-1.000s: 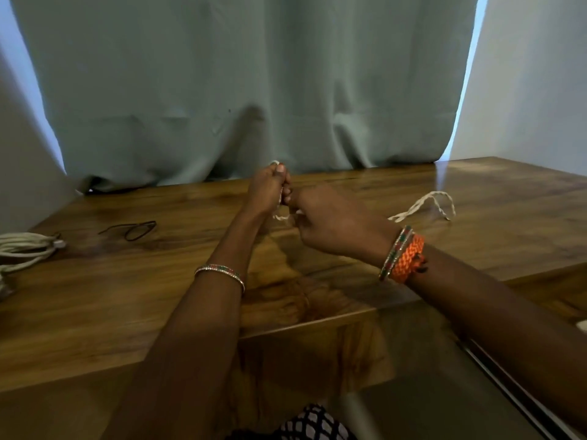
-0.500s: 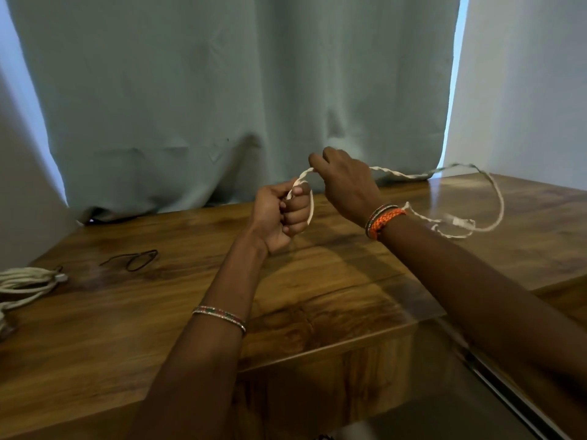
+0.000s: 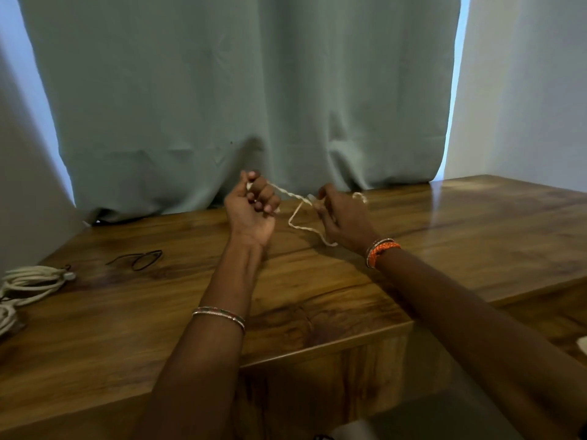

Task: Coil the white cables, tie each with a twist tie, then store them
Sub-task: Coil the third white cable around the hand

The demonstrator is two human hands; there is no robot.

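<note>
Head view: no container is visible. Coiled white cables (image 3: pixel 30 282) lie at the left edge of the wooden tabletop (image 3: pixel 317 290), with a dark twist tie (image 3: pixel 143 258) near them. A grey-green curtain (image 3: pixel 241 100) hangs behind. The left hand (image 3: pixel 252 208), fingers curled, grips one end of a thin white cable (image 3: pixel 300 214) above the tabletop. The right hand (image 3: pixel 344 219) pinches it further along; a loop hangs between both hands.
</note>
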